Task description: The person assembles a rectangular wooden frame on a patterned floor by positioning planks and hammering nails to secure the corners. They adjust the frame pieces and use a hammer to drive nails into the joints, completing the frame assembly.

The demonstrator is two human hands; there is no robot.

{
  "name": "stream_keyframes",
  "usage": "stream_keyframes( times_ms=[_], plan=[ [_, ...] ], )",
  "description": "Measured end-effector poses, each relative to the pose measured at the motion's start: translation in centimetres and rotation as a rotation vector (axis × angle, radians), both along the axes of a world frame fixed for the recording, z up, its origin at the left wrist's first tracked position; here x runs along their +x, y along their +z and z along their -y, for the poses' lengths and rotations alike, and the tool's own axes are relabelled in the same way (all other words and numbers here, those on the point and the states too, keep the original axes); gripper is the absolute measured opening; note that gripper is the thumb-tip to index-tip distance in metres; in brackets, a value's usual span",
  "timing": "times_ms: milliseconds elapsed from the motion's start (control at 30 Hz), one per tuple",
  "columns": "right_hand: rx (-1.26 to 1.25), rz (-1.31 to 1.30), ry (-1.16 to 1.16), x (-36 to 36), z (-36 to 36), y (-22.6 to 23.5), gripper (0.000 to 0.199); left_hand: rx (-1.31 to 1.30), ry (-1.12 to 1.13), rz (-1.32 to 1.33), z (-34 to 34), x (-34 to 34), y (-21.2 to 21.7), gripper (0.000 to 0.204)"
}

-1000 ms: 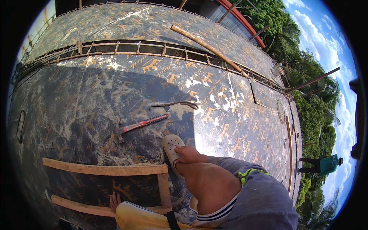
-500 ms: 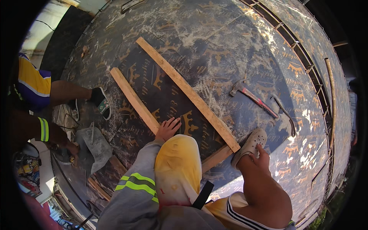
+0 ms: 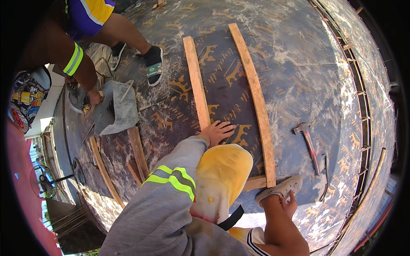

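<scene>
My left hand [image 3: 218, 131] rests with fingers spread at the near end of a shorter wooden batten [image 3: 196, 81], against the dark printed plywood sheet [image 3: 222, 91]. My bent knee in yellow cloth is just below that hand. To the right, a longer batten [image 3: 255, 98] runs away from me, its near end meeting a short crosspiece [image 3: 255, 183]. My right hand [image 3: 290, 205] is down by my ankle at the heel of my beige clog [image 3: 282, 190], fingers apart and gripping nothing I can see. Past the clog lie a red-handled claw hammer [image 3: 309, 147] and a curved metal bar [image 3: 325, 177].
On the left a co-worker bends over, one hand [image 3: 95, 97] beside a grey cut-open container [image 3: 121, 106]. Loose wood strips [image 3: 137, 149] lie below it. A gap with rebar [image 3: 361, 102] crosses the right side, with a pole [image 3: 367, 192] beyond it.
My view has swung left, so the battens and tools sit differently in the picture. Both my hands keep to about the same places, and the hammer and bar have not moved.
</scene>
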State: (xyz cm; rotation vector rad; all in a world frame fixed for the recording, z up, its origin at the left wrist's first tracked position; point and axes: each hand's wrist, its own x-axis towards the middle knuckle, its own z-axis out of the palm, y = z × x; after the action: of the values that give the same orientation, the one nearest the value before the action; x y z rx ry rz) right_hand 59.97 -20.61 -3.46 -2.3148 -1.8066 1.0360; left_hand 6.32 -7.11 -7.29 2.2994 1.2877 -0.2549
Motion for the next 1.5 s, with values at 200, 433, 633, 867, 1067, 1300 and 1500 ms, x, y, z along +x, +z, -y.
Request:
stream_keyframes(
  times_ms=[200,433,633,867,1067,1300,1500],
  plan=[
    [0.035,-0.048,0.01,-0.9,-0.2,0.4,0.069,0.016,0.014,0.079,-1.0,0.0,0.2,0.062],
    [0.153,-0.12,0.028,0.4,0.2,-1.0,0.068,0.031,0.019,0.084,-0.5,-0.3,0.0,0.063],
    [0.145,-0.051,0.01,0.9,0.0,-1.3,0.069,0.009,0.012,0.066,-1.7,0.4,0.5,0.063],
    [0.01,-0.059,-0.034,-1.9,-1.1,2.4,0.067,-0.044,0.015,0.061,-0.9,0.0,0.5,0.063],
    [0.142,-0.119,0.025,-0.3,-0.5,0.0,0.067,-0.019,0.01,0.071,-1.3,-0.1,0.7,0.063],
    [0.104,-0.097,0.027,-0.2,-0.4,0.1,0.064,-0.004,-0.003,0.056,-0.7,-0.4,0.1,0.063],
    [0.125,-0.118,0.033,0.2,-0.4,-0.3,0.064,-0.024,0.004,0.046,-0.9,0.0,0.3,0.063]
  ],
)
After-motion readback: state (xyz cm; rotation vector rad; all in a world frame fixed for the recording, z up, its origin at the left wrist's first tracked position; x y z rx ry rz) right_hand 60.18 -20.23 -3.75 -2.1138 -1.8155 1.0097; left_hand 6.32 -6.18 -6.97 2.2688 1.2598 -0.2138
